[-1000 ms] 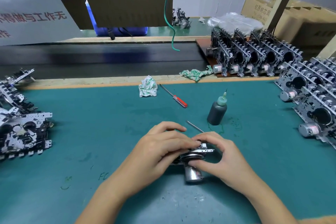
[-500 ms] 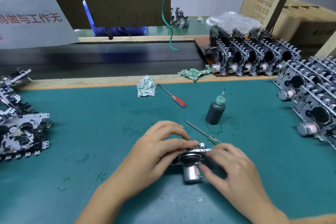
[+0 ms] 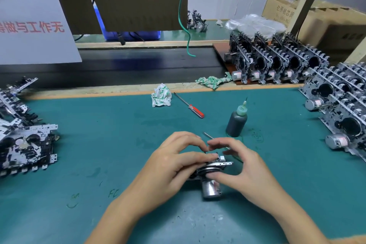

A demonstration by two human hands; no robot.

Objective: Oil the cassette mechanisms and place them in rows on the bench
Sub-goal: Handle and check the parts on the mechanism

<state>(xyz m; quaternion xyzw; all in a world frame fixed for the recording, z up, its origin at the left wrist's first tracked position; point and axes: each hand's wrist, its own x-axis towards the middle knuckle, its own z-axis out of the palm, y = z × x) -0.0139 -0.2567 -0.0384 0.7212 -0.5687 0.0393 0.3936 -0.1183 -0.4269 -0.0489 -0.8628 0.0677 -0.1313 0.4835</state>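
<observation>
Curled fingers of the left hand [image 3: 174, 166] cover most of the small silver cassette mechanism [image 3: 213, 176] — the right hand [image 3: 243, 168] blurs above it. Rows of grey metal cassette mechanisms [image 3: 344, 105] run off the right edge; a white sign with red characters [image 3: 31, 16] is cropped left.

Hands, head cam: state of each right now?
Left hand: holding the mechanism on the mat, fingers curled over its top.
Right hand: also on the mechanism, thumb at its near side, fingers arched over the top edge.
</observation>
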